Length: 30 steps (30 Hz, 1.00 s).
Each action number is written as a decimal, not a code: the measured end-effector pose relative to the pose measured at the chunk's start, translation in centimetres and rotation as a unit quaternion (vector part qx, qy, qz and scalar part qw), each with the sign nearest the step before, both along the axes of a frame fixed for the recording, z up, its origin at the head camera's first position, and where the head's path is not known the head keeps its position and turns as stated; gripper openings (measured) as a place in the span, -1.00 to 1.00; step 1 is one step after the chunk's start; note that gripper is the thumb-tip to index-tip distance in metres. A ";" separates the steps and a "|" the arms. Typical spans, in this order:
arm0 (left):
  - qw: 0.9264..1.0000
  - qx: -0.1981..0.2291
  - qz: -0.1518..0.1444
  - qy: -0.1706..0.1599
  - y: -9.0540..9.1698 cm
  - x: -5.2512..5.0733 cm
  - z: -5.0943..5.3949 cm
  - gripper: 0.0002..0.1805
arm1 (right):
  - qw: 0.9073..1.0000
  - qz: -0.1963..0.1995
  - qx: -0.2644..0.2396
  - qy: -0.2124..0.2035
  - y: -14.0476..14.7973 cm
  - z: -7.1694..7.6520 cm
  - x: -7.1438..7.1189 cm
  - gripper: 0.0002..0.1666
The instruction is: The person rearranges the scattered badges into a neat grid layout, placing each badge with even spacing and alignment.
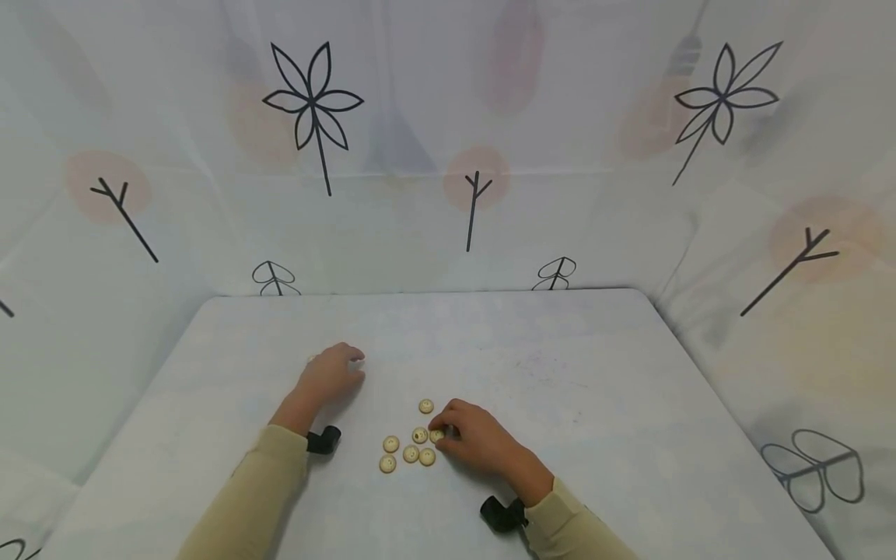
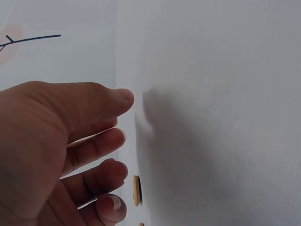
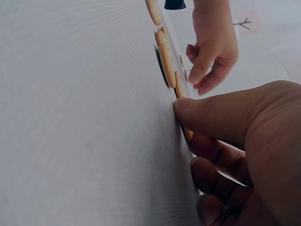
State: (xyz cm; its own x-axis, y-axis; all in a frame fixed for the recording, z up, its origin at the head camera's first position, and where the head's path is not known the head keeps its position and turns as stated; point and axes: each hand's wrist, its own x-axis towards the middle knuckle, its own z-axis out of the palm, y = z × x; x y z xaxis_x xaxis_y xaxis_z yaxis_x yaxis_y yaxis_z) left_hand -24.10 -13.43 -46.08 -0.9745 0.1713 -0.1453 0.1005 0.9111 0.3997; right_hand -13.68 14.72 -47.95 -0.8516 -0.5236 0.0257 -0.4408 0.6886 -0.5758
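Note:
Several round tan discs with small holes, button-like or biscuit-like, lie on the white table. My right hand (image 1: 479, 439) reaches in from the right of the cluster and pinches one disc (image 1: 437, 436) between thumb and forefinger, low at the tabletop. In the right wrist view, part of that disc (image 3: 189, 134) shows below the thumb. Just left of it lies another disc (image 1: 420, 435). Farther back and to the left, my left hand (image 1: 332, 375) hovers over the table with loosely bent fingers and nothing held. One disc (image 2: 136, 190) lies beyond its fingertips in the left wrist view.
A single disc (image 1: 426, 406) lies behind the cluster, while two others, one a lower disc (image 1: 388, 463), lie at its left. Another disc (image 1: 312, 358) is partly hidden behind the left hand. The white table (image 1: 595, 373) meets a patterned cloth (image 1: 392, 225) at its back edge.

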 end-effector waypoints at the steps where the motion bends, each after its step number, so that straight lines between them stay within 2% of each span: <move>1: 1.000 0.004 0.002 -0.005 0.2 0.1 0.0 -0.57 | 1.000 0.000 0.001 0.001 0.0 0.0 0.0 -0.74; 7: 1.000 0.011 -0.004 -0.015 1.2 0.6 0.1 -0.57 | 1.000 -0.004 0.003 0.005 0.0 -0.1 0.0 -0.74; 15: 0.999 0.009 -0.034 -0.002 2.3 1.3 -0.1 -0.59 | 1.000 -0.011 0.011 -0.003 -0.1 -0.3 -0.1 -0.75; 24: 0.998 -0.006 -0.061 -0.006 3.7 1.7 0.4 -0.62 | 1.000 -0.018 0.015 -0.018 -0.2 0.1 -0.1 -0.75; 30: 0.996 -0.021 -0.086 -0.013 4.6 1.9 0.3 -0.64 | 0.999 -0.018 0.016 -0.024 -0.1 0.0 -0.2 -0.75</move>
State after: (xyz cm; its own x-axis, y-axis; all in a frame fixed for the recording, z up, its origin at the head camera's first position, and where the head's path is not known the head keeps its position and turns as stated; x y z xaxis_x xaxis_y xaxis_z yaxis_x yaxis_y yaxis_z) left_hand -22.18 -8.83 -45.80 -0.9266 0.3294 -0.1817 0.2472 0.8973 0.3658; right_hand -13.84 14.59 -47.94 -0.8699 -0.4923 -0.0314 -0.3880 0.7222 -0.5726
